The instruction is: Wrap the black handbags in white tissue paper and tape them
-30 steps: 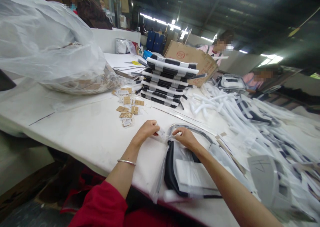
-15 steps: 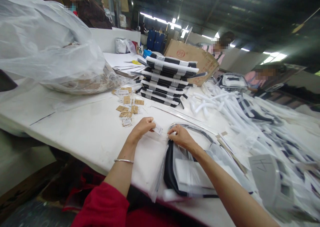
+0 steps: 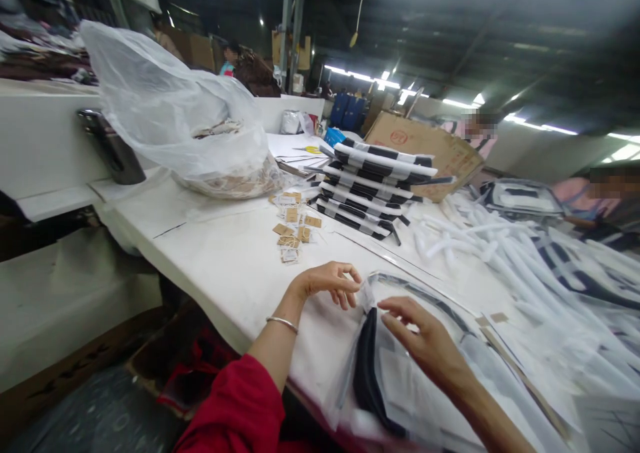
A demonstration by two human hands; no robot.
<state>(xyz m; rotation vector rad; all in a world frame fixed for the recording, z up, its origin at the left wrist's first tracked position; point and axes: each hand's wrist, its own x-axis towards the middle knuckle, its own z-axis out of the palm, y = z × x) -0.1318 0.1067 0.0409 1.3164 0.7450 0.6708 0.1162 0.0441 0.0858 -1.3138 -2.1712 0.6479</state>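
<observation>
A dark handbag [image 3: 371, 380] lies on the white table [image 3: 215, 253] in front of me, partly covered by clear plastic wrap. Its plastic-wrapped handle [image 3: 425, 288] arches away from me. My left hand [image 3: 333, 284] is just left of the handle's base, fingers loosely spread and holding nothing I can see. Over the bag's upper edge hovers my right hand [image 3: 417, 333], thumb and fingers apart. Between the hands, something whitish by the handle base is too blurred to identify. Several brown and white hang tags [image 3: 293, 230] with strings lie beyond my left hand.
A stack of black-and-white wrapped pieces [image 3: 373, 186] stands behind the tags. A large plastic sack [image 3: 185, 106] sits at left near a dark metallic cylinder [image 3: 113, 146]. White foam tubes [image 3: 495, 240] cover the right side. Yellow scissors [image 3: 313, 150] and a cardboard box [image 3: 425, 150] are farther back; people are beyond.
Both hands have opened from their pinches; the white tag between them no longer shows clearly. The view has swung left, so things appear farther right.
</observation>
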